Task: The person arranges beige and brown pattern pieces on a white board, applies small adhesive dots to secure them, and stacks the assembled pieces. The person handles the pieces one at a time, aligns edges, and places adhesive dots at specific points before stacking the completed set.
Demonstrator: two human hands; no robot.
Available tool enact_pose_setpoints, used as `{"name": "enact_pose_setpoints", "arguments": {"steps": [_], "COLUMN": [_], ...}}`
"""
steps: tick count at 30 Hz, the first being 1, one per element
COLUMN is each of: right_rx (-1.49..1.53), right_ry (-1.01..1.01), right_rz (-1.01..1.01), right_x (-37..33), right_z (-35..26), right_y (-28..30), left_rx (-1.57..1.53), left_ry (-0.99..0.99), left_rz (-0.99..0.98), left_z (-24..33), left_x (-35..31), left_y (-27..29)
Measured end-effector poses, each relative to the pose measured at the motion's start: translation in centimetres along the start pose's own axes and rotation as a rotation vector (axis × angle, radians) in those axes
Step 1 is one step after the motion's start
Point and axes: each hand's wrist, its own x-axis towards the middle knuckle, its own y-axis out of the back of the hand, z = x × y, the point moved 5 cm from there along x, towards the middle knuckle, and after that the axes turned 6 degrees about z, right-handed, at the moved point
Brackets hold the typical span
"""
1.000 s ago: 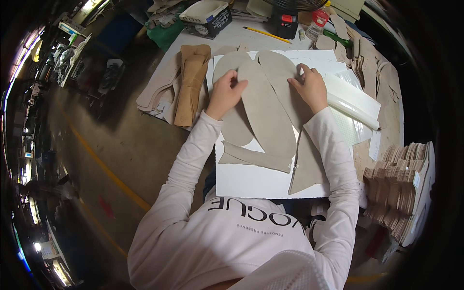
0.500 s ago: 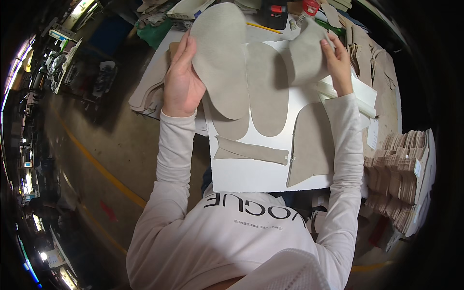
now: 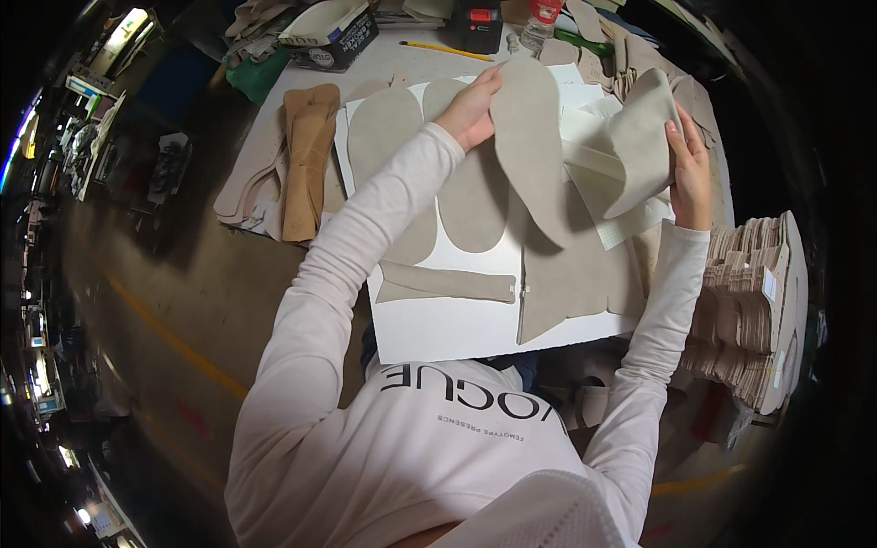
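My left hand (image 3: 470,111) reaches across the white board and grips the edge of a long grey sole-shaped piece (image 3: 533,137), which hangs tilted above the board. In my right hand (image 3: 692,173), farther right, is a curled grey sheet piece (image 3: 644,137), its near side bent upward. Two rounded sole-shaped pieces (image 3: 384,128) lie side by side on the white board (image 3: 438,333). Nearer to me rest a narrow grey strip (image 3: 448,284) and a wide grey piece with an angular edge (image 3: 580,288). Part of the left-hand sole piece is hidden under my left forearm.
Left of the board stands a tied brown bundle (image 3: 311,164). A dark box (image 3: 331,38), a yellow pencil (image 3: 445,50) and a bottle (image 3: 542,23) are at the back. Stacked cut pieces (image 3: 744,310) rise at the right, beside white translucent sheets (image 3: 589,163).
My left hand has moved right with the sole-shaped piece, uncovering the one at the left. My right hand has shifted right and nearer with the curled piece. The brown bundle now shows fully.
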Motion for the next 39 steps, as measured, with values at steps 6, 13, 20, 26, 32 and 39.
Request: {"name": "enact_pose_setpoints", "arguments": {"steps": [6,13,20,26,32,39], "right_rx": [-0.021,0.126,-0.134,-0.123,-0.544,-1.360], "right_ry": [-0.035,-0.126,-0.132,-0.336,-0.060,0.067], "right_rz": [-0.125,-0.321,-0.490,-0.409,-0.226,0.490], "right_x": [-2.5,-2.8,-6.6,-10.1,-9.7,-1.4], "right_z": [-0.2,0.3,3.1,3.9,3.0,3.4], "right_y": [-1.8,-6.8,-7.0,-4.5,-1.1,7.3], "left_rx": [0.531,0.228,0.506,0.604,0.477,0.586], "left_ry": [-0.240,0.368,-0.241,-0.151,-0.078,-0.160], "left_rz": [0.202,-0.275,-0.098,-0.115,-0.226,-0.310], "left_z": [-0.4,-0.2,4.1,2.0,-0.7,-0.2], "left_x": [2.7,1.1,4.3,6.3,6.9,6.2], "left_y": [4.7,-0.7,-2.5,-0.7,-0.2,-1.6]}}
